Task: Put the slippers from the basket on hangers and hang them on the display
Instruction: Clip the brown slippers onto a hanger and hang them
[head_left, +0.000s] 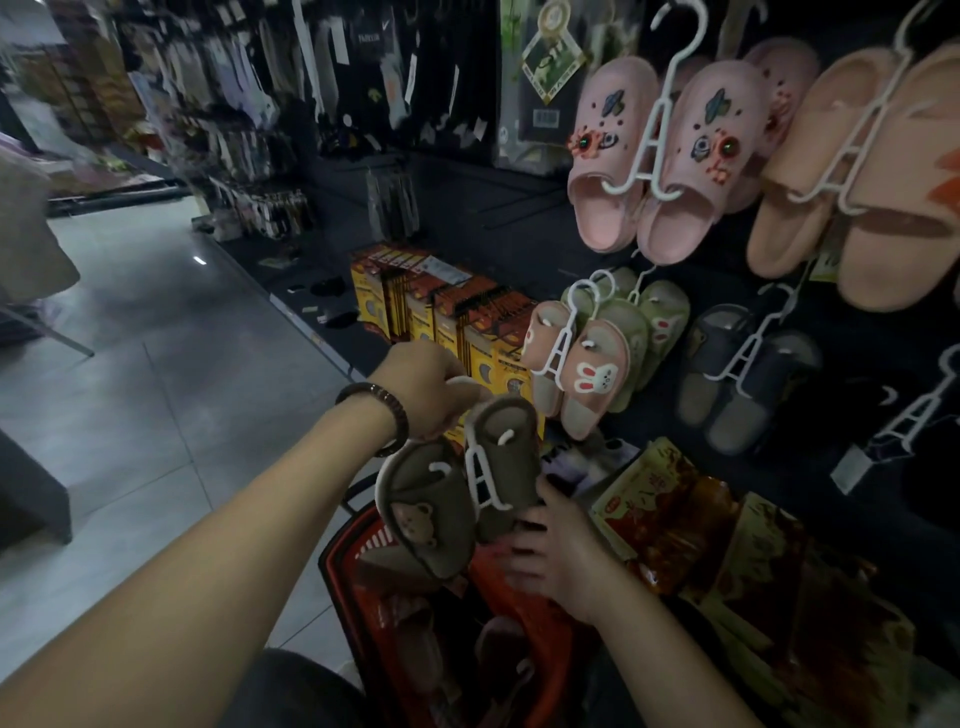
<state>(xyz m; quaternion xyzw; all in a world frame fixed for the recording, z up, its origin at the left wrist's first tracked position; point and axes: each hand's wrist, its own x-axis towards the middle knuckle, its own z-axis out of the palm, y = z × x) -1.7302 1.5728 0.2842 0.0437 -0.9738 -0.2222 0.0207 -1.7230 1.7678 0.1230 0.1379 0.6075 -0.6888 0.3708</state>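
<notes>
A pair of brown slippers (441, 499) with a bear face hangs on a white plastic hanger (480, 467) above the red basket (343, 551). My left hand (421, 389) grips the hanger's hook at the top. From below, my right hand (556, 545) holds the heel end of the right slipper, thumb against its sole. More slippers (498, 644) lie dimly in the basket. The dark display wall (649, 249) carries hung pairs on white hangers: pink ones (670, 156), peach ones (857, 171), small bunny ones (576, 364) and grey ones (748, 374).
Yellow boxed goods (441, 312) stand on the low shelf left of the bunny slippers. Orange packets (691, 514) lie on the shelf to the right of the basket. A tiled aisle (156, 338) runs along the left, with racks of socks (234, 104) beyond.
</notes>
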